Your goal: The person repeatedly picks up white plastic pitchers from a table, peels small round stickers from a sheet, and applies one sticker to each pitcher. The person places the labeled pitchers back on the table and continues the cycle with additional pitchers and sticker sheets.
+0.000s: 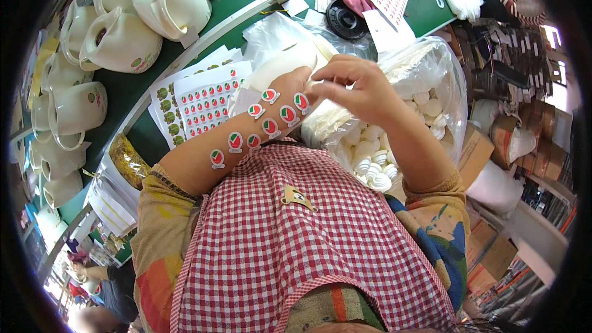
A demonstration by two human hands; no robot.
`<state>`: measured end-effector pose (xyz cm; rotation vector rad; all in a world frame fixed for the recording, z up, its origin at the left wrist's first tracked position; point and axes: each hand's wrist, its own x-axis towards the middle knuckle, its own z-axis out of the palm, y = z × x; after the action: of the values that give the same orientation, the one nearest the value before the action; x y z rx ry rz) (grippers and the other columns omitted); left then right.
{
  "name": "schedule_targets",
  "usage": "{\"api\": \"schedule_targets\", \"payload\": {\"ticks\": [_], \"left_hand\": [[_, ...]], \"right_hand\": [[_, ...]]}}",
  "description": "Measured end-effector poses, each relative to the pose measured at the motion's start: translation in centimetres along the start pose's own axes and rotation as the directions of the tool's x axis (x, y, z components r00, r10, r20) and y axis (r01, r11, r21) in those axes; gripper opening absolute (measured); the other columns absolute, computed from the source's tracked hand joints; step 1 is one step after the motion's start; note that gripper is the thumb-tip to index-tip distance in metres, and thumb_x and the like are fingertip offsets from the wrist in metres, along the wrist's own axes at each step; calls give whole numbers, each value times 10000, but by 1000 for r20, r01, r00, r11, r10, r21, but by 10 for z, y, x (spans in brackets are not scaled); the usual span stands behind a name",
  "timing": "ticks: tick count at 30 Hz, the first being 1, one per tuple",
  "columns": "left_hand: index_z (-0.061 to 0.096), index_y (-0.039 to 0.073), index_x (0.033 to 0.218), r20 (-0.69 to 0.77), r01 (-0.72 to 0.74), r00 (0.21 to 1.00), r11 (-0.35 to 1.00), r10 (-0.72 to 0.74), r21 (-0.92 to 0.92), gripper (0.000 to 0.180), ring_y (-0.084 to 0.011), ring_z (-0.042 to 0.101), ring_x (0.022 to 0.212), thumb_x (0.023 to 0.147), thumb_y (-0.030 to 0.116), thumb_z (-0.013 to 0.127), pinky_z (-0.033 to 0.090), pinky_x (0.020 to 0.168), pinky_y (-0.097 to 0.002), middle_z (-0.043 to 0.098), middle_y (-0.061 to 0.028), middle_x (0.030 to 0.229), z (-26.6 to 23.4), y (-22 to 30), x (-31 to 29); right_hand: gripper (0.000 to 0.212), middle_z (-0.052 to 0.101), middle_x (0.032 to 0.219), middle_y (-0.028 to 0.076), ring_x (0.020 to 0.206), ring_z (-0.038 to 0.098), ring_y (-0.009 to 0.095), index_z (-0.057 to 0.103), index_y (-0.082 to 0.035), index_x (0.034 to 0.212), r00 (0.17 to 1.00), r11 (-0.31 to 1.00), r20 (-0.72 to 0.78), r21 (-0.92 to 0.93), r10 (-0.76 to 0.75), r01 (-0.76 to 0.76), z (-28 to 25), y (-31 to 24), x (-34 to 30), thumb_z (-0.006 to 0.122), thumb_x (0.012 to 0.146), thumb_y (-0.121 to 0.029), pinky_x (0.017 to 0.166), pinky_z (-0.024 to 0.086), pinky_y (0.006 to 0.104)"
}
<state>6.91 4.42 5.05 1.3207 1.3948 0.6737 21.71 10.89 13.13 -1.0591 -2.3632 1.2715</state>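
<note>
**Stickers lined along your forearm, hands meeting over the cream lid**

Your left hand (295, 83) grips a rounded cream plastic lid (280, 65), fingers wrapped around its near edge, holding it up over the green conveyor belt (246, 0) and just in front of the clear bag. Your right hand (354, 86) meets it from the right, thumb and forefinger pinched together at a small oval sticker (302, 102) by your left wrist; whether the fingertips actually have hold of it cannot be told.

About 8 more oval red-and-green stickers (269, 126) sit in a loose row down your left forearm, from the wrist toward the elbow.

Just beyond your left arm, sticker sheets (206, 102) lie fanned at the belt's edge. Behind and to the right of your hands, a large clear plastic bag (444, 80) holds many small white caps (376, 169).

Farther left on the belt, cream jugs (123, 40) lie on their sides in a cluster. Below your hands, a red-checked apron (277, 240) fills the foreground.
</note>
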Motion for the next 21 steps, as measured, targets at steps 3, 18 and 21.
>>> {"api": "schedule_targets", "payload": {"ticks": [3, 18, 21], "left_hand": [[535, 17, 962, 12, -73, 997, 997, 73, 1, 261, -227, 606, 750, 765, 144, 651, 470, 673, -309, 606, -125, 833, 4, 2, 3], [490, -4, 1041, 45, 205, 974, 778, -223, -594, 242, -127, 558, 665, 847, 124, 555, 465, 578, -264, 591, -63, 813, -17, -6, 41], [493, -15, 1014, -76, 97, 959, 564, -275, -820, 171, -148, 529, 624, 877, 87, 493, 446, 571, -259, 564, -76, 768, -38, -16, 55]], "right_hand": [[165, 581, 732, 64, 664, 558, 147, 664, -13, 852, 996, 997, 49, -30, 70, -68, 5, -8, -8, 663, 764, -153, 600, 436, 271], [62, 593, 761, 34, 665, 529, 77, 611, 15, 789, 959, 859, -275, 506, 74, 79, 10, 14, -21, 634, 754, -31, 598, 428, 208], [59, 604, 771, 27, 682, 527, 73, 614, 11, 827, 948, 670, -164, 739, 274, -66, 15, 42, -23, 614, 794, -38, 628, 430, 205]]}}
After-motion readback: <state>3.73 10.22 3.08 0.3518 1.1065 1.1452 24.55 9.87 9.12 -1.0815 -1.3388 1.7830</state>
